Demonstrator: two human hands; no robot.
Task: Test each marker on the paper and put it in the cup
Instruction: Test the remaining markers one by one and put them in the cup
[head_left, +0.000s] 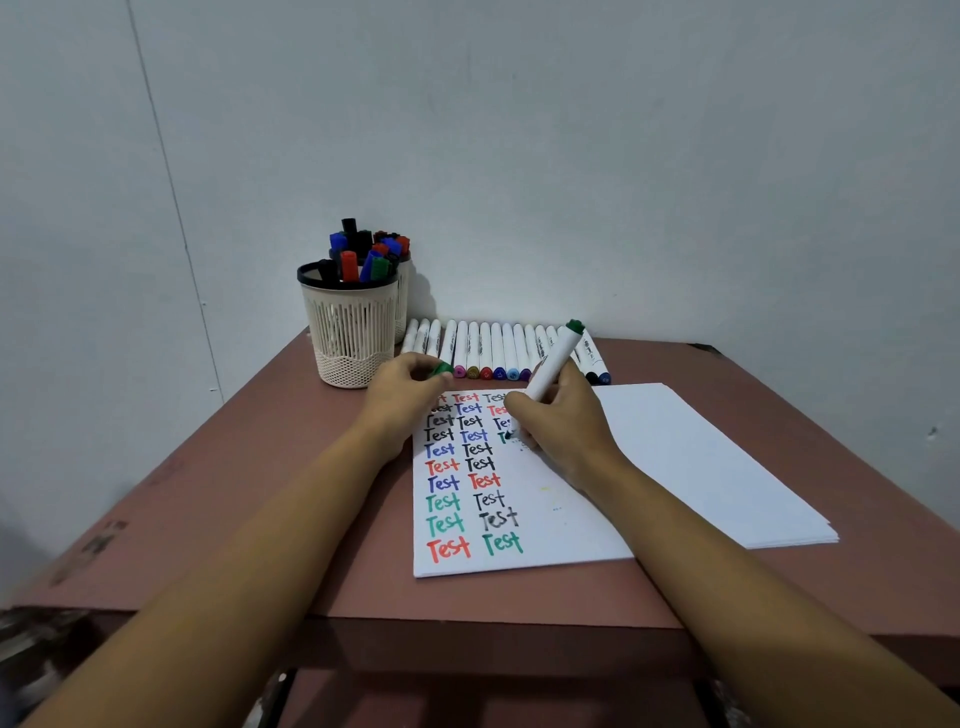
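My right hand (558, 423) grips a white marker (556, 361) with a green end, its dark tip pressed on the paper (675, 467) beside a half-written green word. The sheet carries columns of "Test" in red, black, blue and green. My left hand (402, 389) rests at the paper's top left corner and pinches a green cap (443, 369). A cream slotted cup (350, 325) with a black rim stands at the back left, holding several capped markers. A second cup (401, 291) behind it is mostly hidden.
A row of several white markers (493, 351) lies along the wall behind the paper, their coloured caps facing me. The brown table (260, 493) ends at a front edge near my forearms. A pale wall closes the back and left.
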